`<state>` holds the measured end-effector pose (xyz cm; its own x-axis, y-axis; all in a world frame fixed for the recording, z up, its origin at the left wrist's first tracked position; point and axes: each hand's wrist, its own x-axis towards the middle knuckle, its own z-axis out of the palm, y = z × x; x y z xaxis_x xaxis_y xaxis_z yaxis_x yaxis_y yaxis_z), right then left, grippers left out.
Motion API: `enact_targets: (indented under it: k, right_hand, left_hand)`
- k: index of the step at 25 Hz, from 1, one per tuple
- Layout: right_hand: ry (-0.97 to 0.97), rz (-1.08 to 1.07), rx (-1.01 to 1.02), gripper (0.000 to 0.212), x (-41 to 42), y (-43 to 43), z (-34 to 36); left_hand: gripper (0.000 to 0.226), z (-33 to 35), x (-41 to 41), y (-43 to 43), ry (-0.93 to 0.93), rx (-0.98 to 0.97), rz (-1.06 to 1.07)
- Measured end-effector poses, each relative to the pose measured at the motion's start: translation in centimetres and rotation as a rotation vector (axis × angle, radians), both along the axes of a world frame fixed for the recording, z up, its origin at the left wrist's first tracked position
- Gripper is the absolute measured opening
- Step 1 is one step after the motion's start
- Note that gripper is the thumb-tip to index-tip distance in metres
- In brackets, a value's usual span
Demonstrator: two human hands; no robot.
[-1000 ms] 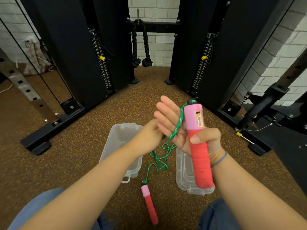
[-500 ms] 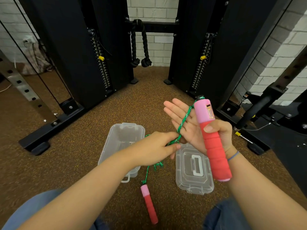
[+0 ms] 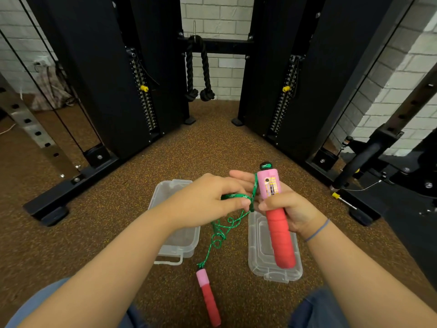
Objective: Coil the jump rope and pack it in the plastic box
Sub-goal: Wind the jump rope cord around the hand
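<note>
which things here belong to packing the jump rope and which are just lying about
Job: handle gripped by right hand, green cord pinched by left hand, floor handle, plastic box, its lid.
Lying about: black rope attachment, checked cloth, weight machine.

**Soft light, bent edges**

Lit evenly, seemingly from overhead — casts only faint shadows on the speckled floor (image 3: 212,143). Loses detail in the black columns (image 3: 99,79). Bows straight lines toward the edges. Blurs slightly at the left hand (image 3: 208,201).
</note>
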<state>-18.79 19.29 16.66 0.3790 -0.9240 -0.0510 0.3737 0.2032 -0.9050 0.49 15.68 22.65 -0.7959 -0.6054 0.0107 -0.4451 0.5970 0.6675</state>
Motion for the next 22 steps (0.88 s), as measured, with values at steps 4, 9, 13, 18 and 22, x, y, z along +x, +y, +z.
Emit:
enact_targets:
  k: [4, 9, 13, 18, 22]
  right_hand:
    - [0.006, 0.033, 0.080, 0.057, 0.8, 0.9, 0.2]
    - [0.014, 0.081, 0.186, 0.107, 1.4, 0.0, -1.3]
    - [-0.039, 0.249, 0.045, 0.074, 1.7, 1.0, 0.5]
    - [-0.244, 0.162, 0.049, 0.070, 1.0, 1.3, 1.4]
    - [-0.426, 0.096, 0.023, 0.104, 0.6, 0.9, 3.5]
  left_hand:
    - [0.016, 0.4, 0.2, -0.5, 0.154, -0.006, 0.093]
    - [0.018, 0.6, 0.8, -1.7, 0.226, -0.055, 0.158]
    - [0.020, -0.3, 0.4, -2.5, 0.297, 0.106, 0.206]
    - [0.016, -1.6, 0.0, -2.5, 0.459, 0.543, 0.144]
    - [0.016, -2.8, -1.2, -1.4, 0.314, 0.688, 0.002]
